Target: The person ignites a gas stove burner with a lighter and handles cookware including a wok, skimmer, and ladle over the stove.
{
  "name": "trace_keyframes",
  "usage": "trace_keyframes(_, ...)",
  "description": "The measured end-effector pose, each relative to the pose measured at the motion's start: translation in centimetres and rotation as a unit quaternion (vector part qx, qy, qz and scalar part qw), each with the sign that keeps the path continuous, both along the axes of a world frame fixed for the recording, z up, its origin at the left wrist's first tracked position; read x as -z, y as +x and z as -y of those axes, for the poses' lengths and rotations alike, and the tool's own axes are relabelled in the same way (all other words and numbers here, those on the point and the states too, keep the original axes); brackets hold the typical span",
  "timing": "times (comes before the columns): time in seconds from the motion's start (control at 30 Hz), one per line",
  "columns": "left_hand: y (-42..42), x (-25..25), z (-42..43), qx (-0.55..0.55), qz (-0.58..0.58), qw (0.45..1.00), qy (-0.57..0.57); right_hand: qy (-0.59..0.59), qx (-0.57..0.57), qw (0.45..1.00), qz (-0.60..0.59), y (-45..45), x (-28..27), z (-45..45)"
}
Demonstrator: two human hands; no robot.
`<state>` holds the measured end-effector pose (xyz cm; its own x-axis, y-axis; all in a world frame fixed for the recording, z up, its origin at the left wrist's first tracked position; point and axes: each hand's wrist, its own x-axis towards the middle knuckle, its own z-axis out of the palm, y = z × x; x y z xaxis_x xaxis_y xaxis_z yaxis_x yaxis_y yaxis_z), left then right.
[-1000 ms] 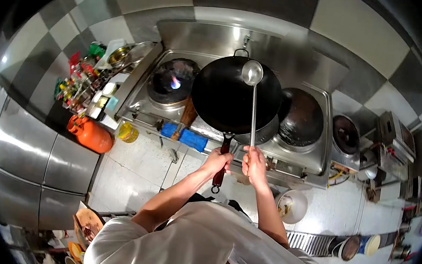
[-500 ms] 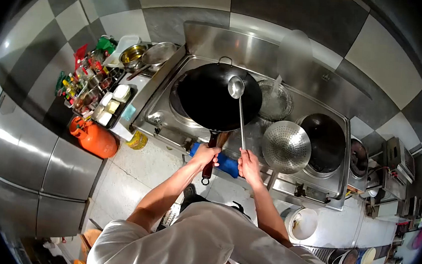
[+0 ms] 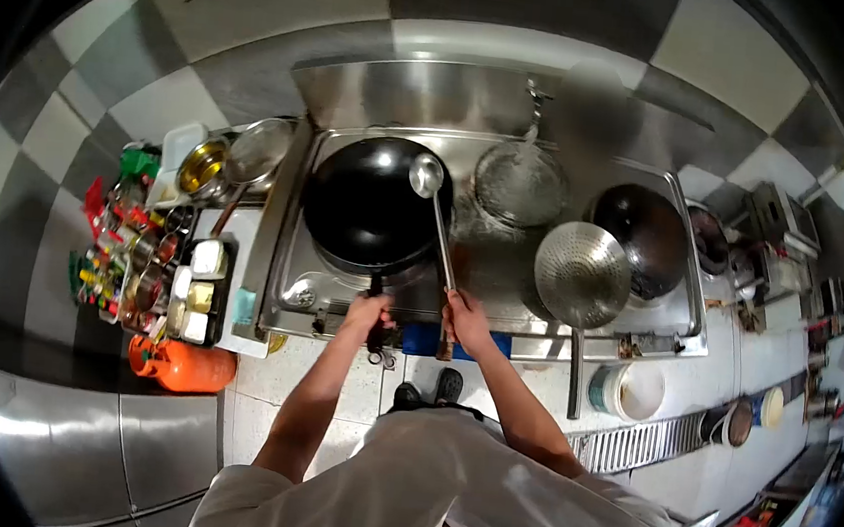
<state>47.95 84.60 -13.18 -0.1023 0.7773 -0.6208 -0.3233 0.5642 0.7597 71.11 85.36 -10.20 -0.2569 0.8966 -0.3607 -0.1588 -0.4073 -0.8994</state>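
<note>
A black wok [image 3: 352,202] sits on the left burner of the steel stove, its inside dark and shiny. Its handle is gripped by my left hand [image 3: 367,313], fingers wrapped round it near the stove's front edge. My right hand [image 3: 464,321] is closed on the long handle of a steel ladle [image 3: 427,175]. The ladle's bowl hangs over the wok's right side; whether it touches the wok I cannot tell. To the right of my right hand lies a perforated strainer [image 3: 583,275], handle toward me.
Water runs from a tap [image 3: 535,95] into a round basin [image 3: 520,184] behind. A second dark wok [image 3: 642,241] occupies the right burner. Seasoning containers [image 3: 200,296] and a pot of oil [image 3: 203,166] stand left, above an orange gas cylinder [image 3: 187,365]. A bucket [image 3: 627,390] is on the floor at right.
My view has shifted, so the stove appears squarer and the tap shows. Both hands keep their holds; the ladle's bowl still hangs over the wok's right side.
</note>
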Motion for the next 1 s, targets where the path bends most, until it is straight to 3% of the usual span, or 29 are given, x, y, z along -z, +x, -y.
trace_keyframes(0.17, -3.0, 4.2, -1.2, 0.029, -0.072, 0.996, -0.032, 0.030, 0.080, 0.995, 0.055, 5.0, 0.0, -1.2)
trace_keyframes(0.2, -3.5, 4.8, -1.4, 0.033, -0.077, 0.996, -0.031, 0.102, 0.085, 0.986, 0.101, 6.5, 2.2, -2.4)
trace_keyframes(0.23, -3.8, 5.4, -1.6, 0.035, -0.083, 0.995, -0.031, 0.098, 0.084, 0.986, 0.103, 8.4, 5.6, -3.9)
trace_keyframes(0.27, -3.8, 5.6, -1.7, 0.036, -0.078, 0.995, -0.041, 0.268, 0.104, 0.929, 0.232, 10.3, 9.0, -5.7)
trace_keyframes(0.33, -3.5, 4.7, -1.4, 0.031, -0.077, 0.996, -0.042, 0.421, 0.112, 0.831, 0.346, 11.9, 9.9, -7.2)
trace_keyframes(0.43, -3.4, 4.9, -1.3, 0.032, -0.076, 0.996, -0.044, 0.307, 0.100, 0.900, 0.294, 13.0, 7.9, -7.8)
trace_keyframes(0.5, -3.5, 4.6, -1.4, 0.040, -0.071, 0.996, -0.035, 0.130, 0.144, 0.960, 0.204, 11.8, 4.4, -7.7)
trace_keyframes(0.57, -3.6, 4.6, -1.2, 0.039, -0.062, 0.997, -0.032, 0.096, 0.138, 0.966, 0.195, 11.4, 3.6, -7.8)
trace_keyframes(0.67, -3.4, 4.1, -1.4, 0.039, -0.080, 0.995, -0.040, 0.159, 0.175, 0.947, 0.220, 10.8, 4.6, -8.6)
trace_keyframes(0.77, -4.2, 5.5, -1.3, 0.055, -0.069, 0.996, -0.017, 0.115, 0.142, 0.966, 0.183, 9.1, 2.1, -7.1)
trace_keyframes(1.0, -6.8, 4.5, -0.9, 0.094, -0.075, 0.992, -0.026, -0.021, 0.187, 0.982, 0.001, -1.4, 0.6, -2.1)
